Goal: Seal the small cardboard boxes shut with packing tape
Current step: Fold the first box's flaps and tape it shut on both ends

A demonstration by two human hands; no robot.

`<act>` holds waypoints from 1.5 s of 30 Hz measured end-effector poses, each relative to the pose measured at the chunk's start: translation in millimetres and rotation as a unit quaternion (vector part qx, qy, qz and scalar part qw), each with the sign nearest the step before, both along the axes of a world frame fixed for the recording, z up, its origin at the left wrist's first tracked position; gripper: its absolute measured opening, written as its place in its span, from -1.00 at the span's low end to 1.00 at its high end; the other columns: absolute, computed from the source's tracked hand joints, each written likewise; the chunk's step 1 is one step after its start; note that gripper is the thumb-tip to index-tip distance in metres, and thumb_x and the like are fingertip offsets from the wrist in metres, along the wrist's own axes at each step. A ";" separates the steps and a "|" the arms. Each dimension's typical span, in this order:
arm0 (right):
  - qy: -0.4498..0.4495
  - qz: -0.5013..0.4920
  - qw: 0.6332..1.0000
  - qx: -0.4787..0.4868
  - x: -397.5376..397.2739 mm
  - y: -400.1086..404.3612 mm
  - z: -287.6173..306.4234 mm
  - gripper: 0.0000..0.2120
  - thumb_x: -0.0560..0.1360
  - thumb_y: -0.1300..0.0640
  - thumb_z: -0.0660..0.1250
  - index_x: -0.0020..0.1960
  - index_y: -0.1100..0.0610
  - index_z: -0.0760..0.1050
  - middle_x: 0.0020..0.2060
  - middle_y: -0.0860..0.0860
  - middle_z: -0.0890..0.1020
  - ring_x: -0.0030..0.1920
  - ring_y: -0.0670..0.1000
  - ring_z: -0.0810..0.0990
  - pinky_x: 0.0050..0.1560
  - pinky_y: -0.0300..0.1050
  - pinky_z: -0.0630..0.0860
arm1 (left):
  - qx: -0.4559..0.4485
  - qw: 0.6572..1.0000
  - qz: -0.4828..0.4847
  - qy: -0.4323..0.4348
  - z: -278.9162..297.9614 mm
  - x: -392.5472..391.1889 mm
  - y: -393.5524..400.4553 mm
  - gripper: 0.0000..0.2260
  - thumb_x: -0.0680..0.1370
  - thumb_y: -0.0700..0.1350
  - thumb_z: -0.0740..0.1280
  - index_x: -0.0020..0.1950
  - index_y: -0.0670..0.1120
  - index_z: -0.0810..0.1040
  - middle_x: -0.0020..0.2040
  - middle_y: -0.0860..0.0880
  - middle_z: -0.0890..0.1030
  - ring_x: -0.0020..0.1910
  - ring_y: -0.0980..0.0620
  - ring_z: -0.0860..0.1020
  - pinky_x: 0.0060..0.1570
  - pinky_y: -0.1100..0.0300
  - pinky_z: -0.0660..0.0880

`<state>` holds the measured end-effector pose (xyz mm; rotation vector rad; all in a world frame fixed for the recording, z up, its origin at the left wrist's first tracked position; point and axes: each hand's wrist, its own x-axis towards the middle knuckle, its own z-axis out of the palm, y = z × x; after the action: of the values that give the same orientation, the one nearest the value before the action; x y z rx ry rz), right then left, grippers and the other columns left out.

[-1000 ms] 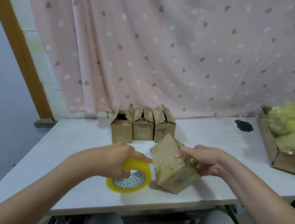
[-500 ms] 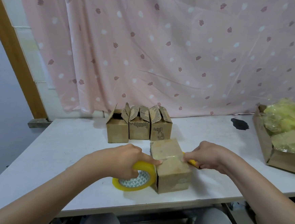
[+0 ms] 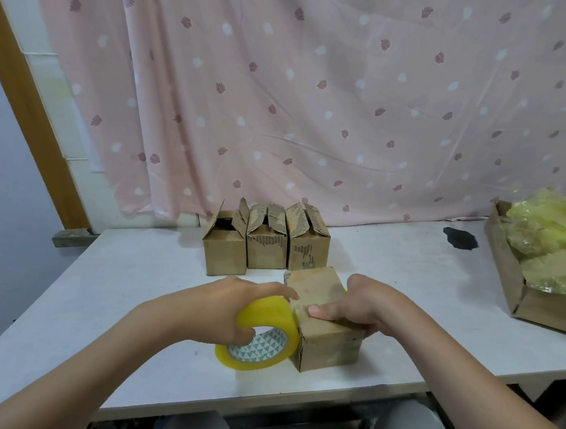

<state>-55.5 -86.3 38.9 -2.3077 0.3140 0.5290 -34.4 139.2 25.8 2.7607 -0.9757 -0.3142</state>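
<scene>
Head view: my left hand [image 3: 230, 311] grips the glossy yellow tape roll [image 3: 260, 336] beside the scuffed brown cardboard cube box [image 3: 324, 322] on the matte white surface [image 3: 126, 290]; my right hand [image 3: 359, 305] clasps the box, thumb pressing its top.

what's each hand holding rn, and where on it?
Left hand grips the tape roll by its upper rim. Right hand holds the closed box at its right side, thumb pressing the top.

No readable text anywhere. Tape roll [image 3: 258, 337] in the left hand [image 3: 230, 308]: its core shows only a green-and-white triangle pattern, no lettering. Dark print marks on the three open boxes [image 3: 265, 243] beyond the hands are too blurred to read.
</scene>
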 end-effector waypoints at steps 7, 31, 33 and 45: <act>0.005 -0.028 0.999 0.035 5.5 -5.6 -6.6 -0.42 0.34 -0.08 0.57 0.11 0.16 0.31 -0.11 0.02 0.47 -0.18 -0.01 0.53 -0.18 -0.12 0.58 | 0.004 1.000 0.024 -0.012 -3.8 -6.4 10.5 -0.40 0.51 -0.07 0.36 0.40 0.46 0.29 0.06 0.10 0.46 0.07 0.08 0.42 0.00 0.15 0.51; 0.008 0.114 0.976 -0.186 -11.7 37.2 33.3 -0.48 0.61 -0.11 0.20 0.42 0.22 0.34 0.25 0.15 0.47 0.29 0.16 0.46 0.18 -0.08 0.41 | 0.064 0.996 -0.028 -0.053 -7.5 2.0 -15.6 -0.45 0.59 -0.05 0.31 0.53 0.28 0.26 -0.06 0.02 0.38 0.04 0.02 0.38 -0.02 0.12 0.39; -0.009 0.146 0.968 -0.204 -13.7 46.2 34.2 -0.54 0.63 -0.04 0.19 0.38 0.26 0.40 0.08 0.13 0.48 0.28 0.15 0.50 0.20 -0.07 0.43 | 0.062 0.996 -0.027 -0.052 -7.4 1.5 -15.4 -0.44 0.59 -0.06 0.32 0.54 0.26 0.26 -0.03 0.01 0.39 0.09 -0.01 0.41 0.00 0.11 0.41; 0.020 0.032 0.999 -0.039 -2.8 20.5 23.7 -0.22 0.39 -0.12 0.49 0.42 0.22 0.26 0.23 0.20 0.41 0.19 0.26 0.49 0.18 0.15 0.54 | -0.056 0.998 0.004 -0.022 2.6 -3.5 16.0 -0.34 0.49 -0.16 0.40 0.34 0.50 0.26 0.13 0.10 0.49 -0.04 0.10 0.45 -0.05 0.09 0.52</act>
<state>-58.3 -65.9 62.6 -2.3919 0.2841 0.6050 -37.9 155.2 28.4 2.6797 -0.9610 -0.1902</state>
